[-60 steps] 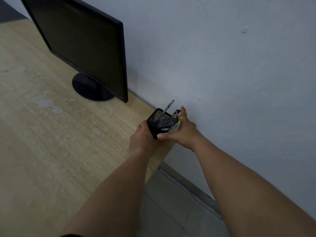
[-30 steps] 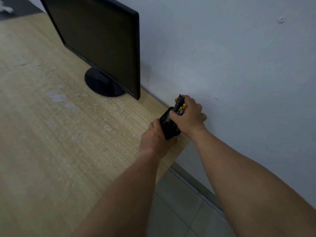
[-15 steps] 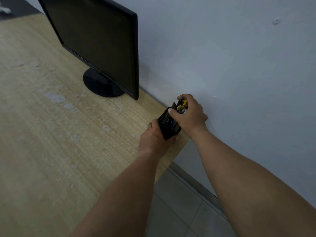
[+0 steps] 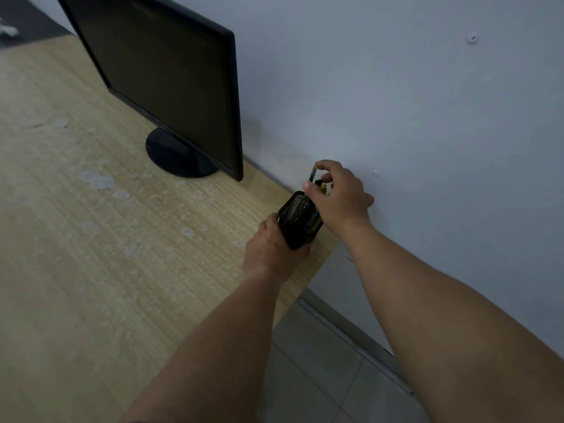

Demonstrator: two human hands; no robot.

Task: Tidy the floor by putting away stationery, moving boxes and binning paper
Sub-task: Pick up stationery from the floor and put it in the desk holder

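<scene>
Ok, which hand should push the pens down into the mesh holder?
Right: the right hand pinches the pens above the rim, while the left hand grips the mesh holder at the desk corner.

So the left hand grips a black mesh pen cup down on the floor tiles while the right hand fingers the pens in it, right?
Not quite. The head view shows the black mesh pen cup at the corner of the wooden desk, not on the floor tiles. The left hand does grip it and the right hand fingers the pens in it.

Black wire-mesh pen holder [image 4: 297, 219]; worn wood-grain desk [image 4: 91, 239].
</scene>
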